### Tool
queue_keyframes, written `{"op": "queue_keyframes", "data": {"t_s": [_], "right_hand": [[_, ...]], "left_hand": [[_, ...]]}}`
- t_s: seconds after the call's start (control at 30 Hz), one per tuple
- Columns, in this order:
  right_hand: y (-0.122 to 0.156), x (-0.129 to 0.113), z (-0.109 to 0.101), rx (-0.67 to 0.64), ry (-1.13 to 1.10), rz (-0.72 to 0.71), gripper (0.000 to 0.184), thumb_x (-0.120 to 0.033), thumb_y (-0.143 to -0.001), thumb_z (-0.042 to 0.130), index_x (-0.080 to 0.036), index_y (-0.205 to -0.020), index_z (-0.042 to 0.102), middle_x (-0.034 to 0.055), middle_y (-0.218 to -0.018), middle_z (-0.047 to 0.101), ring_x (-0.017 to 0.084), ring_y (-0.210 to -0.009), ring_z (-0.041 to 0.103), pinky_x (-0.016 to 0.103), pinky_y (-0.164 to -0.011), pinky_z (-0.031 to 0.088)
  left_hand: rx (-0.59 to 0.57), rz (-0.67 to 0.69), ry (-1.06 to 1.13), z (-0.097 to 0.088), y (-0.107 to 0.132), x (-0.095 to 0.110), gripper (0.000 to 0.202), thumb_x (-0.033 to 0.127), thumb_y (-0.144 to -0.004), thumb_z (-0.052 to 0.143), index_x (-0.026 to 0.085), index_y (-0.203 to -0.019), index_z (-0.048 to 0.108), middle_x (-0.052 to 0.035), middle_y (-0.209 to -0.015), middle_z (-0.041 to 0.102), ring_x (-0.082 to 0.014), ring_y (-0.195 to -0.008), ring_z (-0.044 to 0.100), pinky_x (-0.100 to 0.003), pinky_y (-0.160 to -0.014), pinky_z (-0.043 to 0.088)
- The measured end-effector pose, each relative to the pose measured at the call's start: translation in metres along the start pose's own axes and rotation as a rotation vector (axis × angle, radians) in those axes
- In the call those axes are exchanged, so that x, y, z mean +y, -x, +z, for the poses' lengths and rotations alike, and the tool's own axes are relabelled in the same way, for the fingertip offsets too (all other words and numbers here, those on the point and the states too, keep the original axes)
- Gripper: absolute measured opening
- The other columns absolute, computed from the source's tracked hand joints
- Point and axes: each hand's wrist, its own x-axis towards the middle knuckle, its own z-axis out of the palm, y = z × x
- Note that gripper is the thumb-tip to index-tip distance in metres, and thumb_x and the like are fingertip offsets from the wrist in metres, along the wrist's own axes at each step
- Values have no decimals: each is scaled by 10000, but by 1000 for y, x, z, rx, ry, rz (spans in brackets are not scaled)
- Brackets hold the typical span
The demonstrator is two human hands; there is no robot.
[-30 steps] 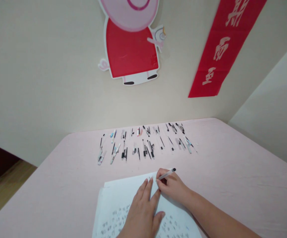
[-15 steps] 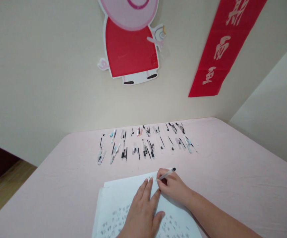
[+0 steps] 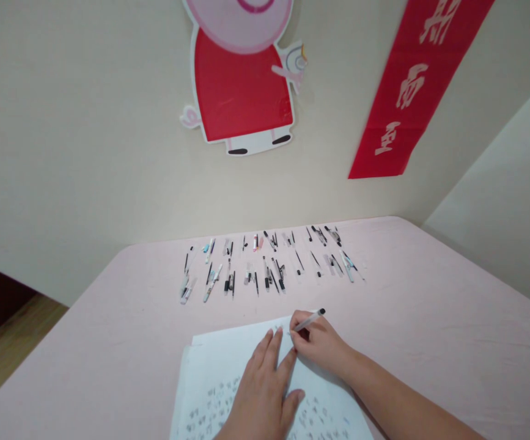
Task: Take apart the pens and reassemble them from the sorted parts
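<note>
A pen [image 3: 309, 319] with a clear barrel and a black end is gripped in my right hand [image 3: 320, 345], tilted up to the right. Its tip is hidden by the fingers, close to the upper part of the paper sheets [image 3: 221, 357]. Flat on those sheets lies my left hand [image 3: 265, 388], fingers spread, holding nothing. Rows of small handwritten marks cover the lower part of the top sheet, and a few marks show near the right fingertips. The left hand covers some of the writing.
Beyond the paper, two rows of pen parts [image 3: 230, 282], with caps, barrels and thin refills, lie on the pink-covered table [image 3: 122, 330]. Behind the table rises a wall with a cartoon pig cutout [image 3: 244, 85] and a red banner [image 3: 395, 116].
Hardly anything differs. My right hand and the pen have shifted very slightly at the same spot on the paper; the left hand stays in place.
</note>
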Motion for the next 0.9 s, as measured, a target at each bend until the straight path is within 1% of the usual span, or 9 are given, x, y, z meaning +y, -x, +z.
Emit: {"op": "queue_keyframes", "data": {"t_s": [0.13,0.3,0.47,0.63,0.77,0.9], "right_hand": [[0,5,1,13,-7,-7,93,-102,-699,486,-186,-669,511,-51,-559,444,99,-515,415,214,-509,307],[-2,9,2,58,-138,45,78,-151,-742,486,-190,-676,498,-54,-564,437,99,-513,413,212,-497,316],[-4,7,1,86,-187,82,70,-210,-776,496,-188,-716,524,-44,-589,467,111,-546,440,225,-529,347],[-4,5,-6,87,-176,60,81,-218,-791,487,-189,-745,547,-24,-649,519,126,-609,485,234,-578,375],[-4,2,-13,92,-157,51,101,-207,-783,480,-184,-761,575,-6,-695,560,136,-651,520,240,-610,394],[-4,0,-17,94,-165,52,126,-210,-784,480,-181,-772,602,1,-711,582,139,-669,535,241,-628,405]], "left_hand": [[1,-2,1,0,0,0,569,363,-846,536,249,-1389,410,-93,-1541,168,-321,-1405,159,-514,-1110,279],[22,10,-1,3,0,-2,575,359,-843,545,257,-1392,404,-90,-1541,174,-320,-1404,167,-514,-1110,280],[21,10,-3,2,1,-2,572,346,-837,556,253,-1383,418,-92,-1540,179,-325,-1402,177,-518,-1106,287],[22,-2,4,0,1,-1,582,335,-830,562,247,-1386,415,-92,-1541,190,-318,-1405,180,-515,-1109,282],[59,-11,24,4,0,-3,581,329,-797,606,229,-1351,462,-99,-1533,229,-326,-1396,212,-522,-1100,296],[103,5,39,9,-1,-8,531,314,-785,619,209,-1295,519,-120,-1505,305,-336,-1373,273,-540,-1079,324]]}}
